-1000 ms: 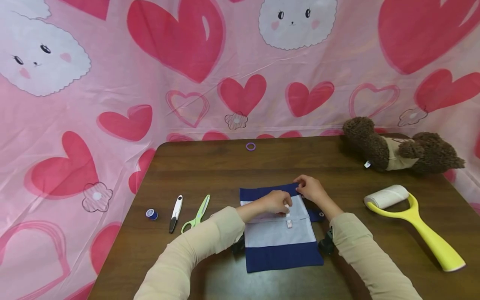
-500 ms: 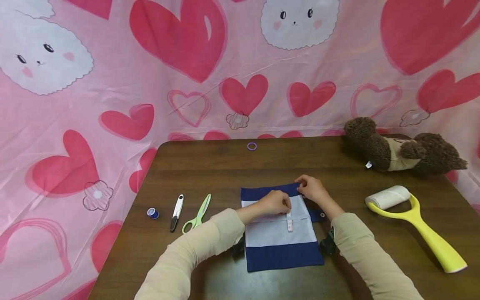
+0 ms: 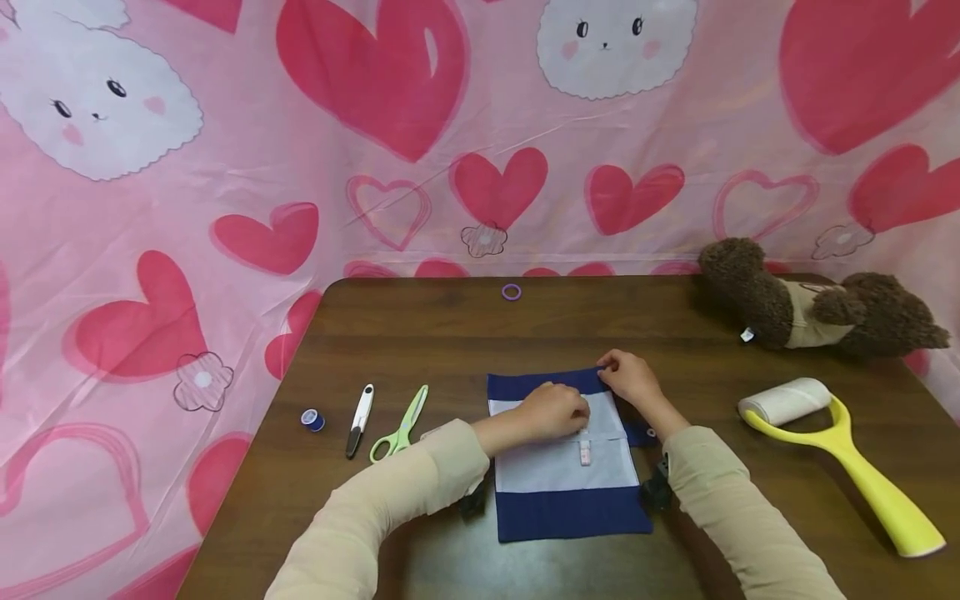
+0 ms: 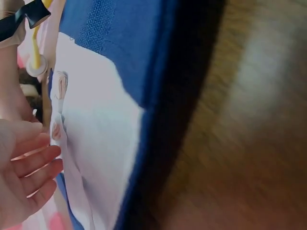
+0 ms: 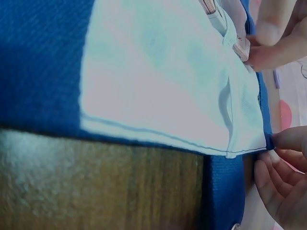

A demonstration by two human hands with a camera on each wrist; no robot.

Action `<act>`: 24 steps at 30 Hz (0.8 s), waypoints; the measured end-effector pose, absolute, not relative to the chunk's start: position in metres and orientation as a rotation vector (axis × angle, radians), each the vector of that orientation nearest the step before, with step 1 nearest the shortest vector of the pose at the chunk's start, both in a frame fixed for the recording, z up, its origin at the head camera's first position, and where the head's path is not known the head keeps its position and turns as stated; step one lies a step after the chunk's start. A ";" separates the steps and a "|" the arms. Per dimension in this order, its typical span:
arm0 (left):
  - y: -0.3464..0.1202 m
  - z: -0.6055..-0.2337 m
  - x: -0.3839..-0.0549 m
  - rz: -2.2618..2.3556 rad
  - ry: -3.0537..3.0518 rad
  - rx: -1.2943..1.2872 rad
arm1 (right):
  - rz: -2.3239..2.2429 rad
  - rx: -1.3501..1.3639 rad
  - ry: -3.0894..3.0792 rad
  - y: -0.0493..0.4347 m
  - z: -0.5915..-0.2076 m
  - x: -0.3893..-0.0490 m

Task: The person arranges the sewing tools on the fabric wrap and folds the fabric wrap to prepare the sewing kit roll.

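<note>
A navy-and-white cloth case [image 3: 566, 475] lies spread on the table, a narrow white band [image 5: 231, 110] crossing its middle. Tucked through the band is a small folded strip [image 3: 585, 452], white with pinkish layered ends, like a folded tape measure. My left hand [image 3: 553, 410] is over the case at the strip's far end. In the right wrist view its index fingertip is right at that end [image 5: 242, 49], the thumb raised apart. My right hand [image 3: 630, 377] pinches the case's far right corner between thumb and fingers [image 5: 283, 139]. A navy tab [image 5: 224, 191] with a snap sticks out on the right.
Left of the case lie green scissors [image 3: 401, 425], a white-and-black cutter-like tool [image 3: 360, 421] and a blue thread spool [image 3: 312, 419]. A purple ring [image 3: 511, 292] is at the back. To the right are a yellow-handled lint roller [image 3: 847, 450] and a brown teddy bear [image 3: 817, 304].
My left fingers have shifted slightly at the strip's far end, and the thumb side now sits lower. My right hand keeps its hold on the corner. The head view has shifted slightly.
</note>
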State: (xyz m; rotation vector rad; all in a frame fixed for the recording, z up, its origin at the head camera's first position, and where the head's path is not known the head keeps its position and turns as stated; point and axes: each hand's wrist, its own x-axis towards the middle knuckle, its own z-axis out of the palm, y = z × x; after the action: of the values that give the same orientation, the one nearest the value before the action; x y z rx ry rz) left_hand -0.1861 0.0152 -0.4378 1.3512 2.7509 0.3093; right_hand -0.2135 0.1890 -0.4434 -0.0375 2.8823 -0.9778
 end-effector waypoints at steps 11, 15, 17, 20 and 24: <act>-0.061 -0.420 -0.181 0.505 2.923 1.120 | -0.961 -0.060 2.864 0.190 -0.448 -0.215; -0.101 -0.415 -0.176 0.598 2.996 0.981 | -0.974 -0.040 2.854 0.190 -0.448 -0.216; -0.119 -0.413 -0.173 0.614 3.046 0.913 | -0.977 -0.028 2.845 0.191 -0.448 -0.216; -0.145 -0.410 -0.167 0.615 3.116 0.803 | -0.981 -0.022 2.837 0.192 -0.447 -0.215; -0.173 -0.408 -0.159 0.604 3.149 0.638 | -0.990 -0.027 2.832 0.192 -0.446 -0.214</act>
State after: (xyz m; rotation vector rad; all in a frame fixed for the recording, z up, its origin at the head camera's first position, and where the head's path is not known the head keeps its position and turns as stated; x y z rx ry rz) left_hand -0.1586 -0.1728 -0.4080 0.6379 3.1486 0.6044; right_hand -0.2142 0.1924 -0.4462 -0.0270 2.8324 -0.9900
